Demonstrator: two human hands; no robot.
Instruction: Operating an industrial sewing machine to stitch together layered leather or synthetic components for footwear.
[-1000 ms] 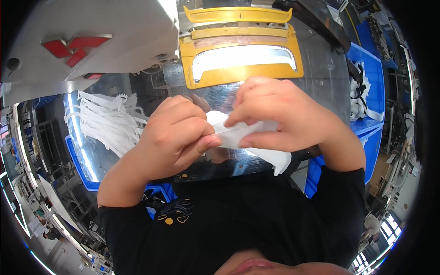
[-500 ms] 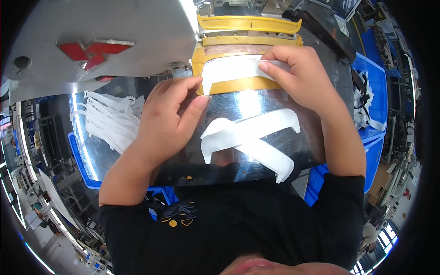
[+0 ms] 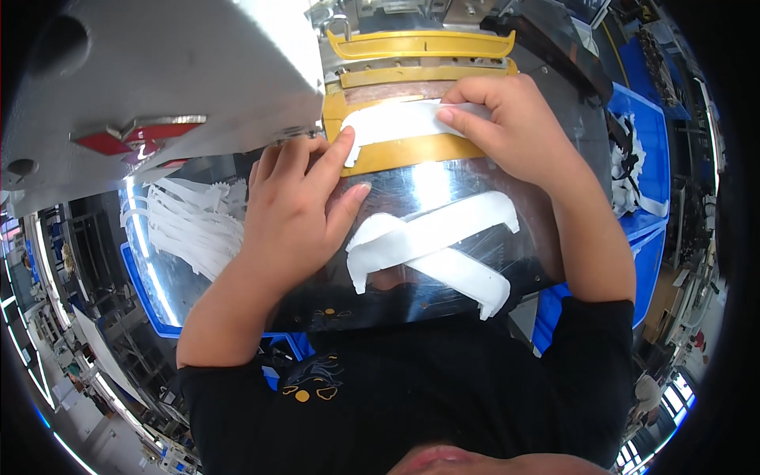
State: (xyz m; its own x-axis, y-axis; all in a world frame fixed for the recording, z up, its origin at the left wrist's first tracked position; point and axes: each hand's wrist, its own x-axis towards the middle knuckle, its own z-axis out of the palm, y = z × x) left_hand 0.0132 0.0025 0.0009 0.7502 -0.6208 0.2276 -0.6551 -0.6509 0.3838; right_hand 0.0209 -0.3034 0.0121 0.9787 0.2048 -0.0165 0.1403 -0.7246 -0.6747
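Observation:
A white curved cloth strip (image 3: 394,125), shaped like a collar piece, lies over a yellow template (image 3: 412,152) at the far side of the shiny table. My right hand (image 3: 505,119) pinches the strip's upper edge between thumb and forefinger; the hand hides its right end. At the other end, my left hand (image 3: 297,198) has its forefinger tip on the cloth while its thumb stands well apart, just above the tabletop. Closer to me, two similar white strips (image 3: 443,226) lie crossed on the table, their short ends bent toward me.
A grey machine head (image 3: 198,71) with a red emblem overhangs the left side. Beneath it lies a heap of white strips (image 3: 194,222) beside a blue edge. Yellow bars (image 3: 419,46) stand behind the template. At right is a blue bin (image 3: 653,150) holding white and black pieces.
My left hand has gone from holding the strip's lower left corner to touching its left end with the forefinger, thumb spread away. My right hand keeps its pinch. The whole view has shifted slightly.

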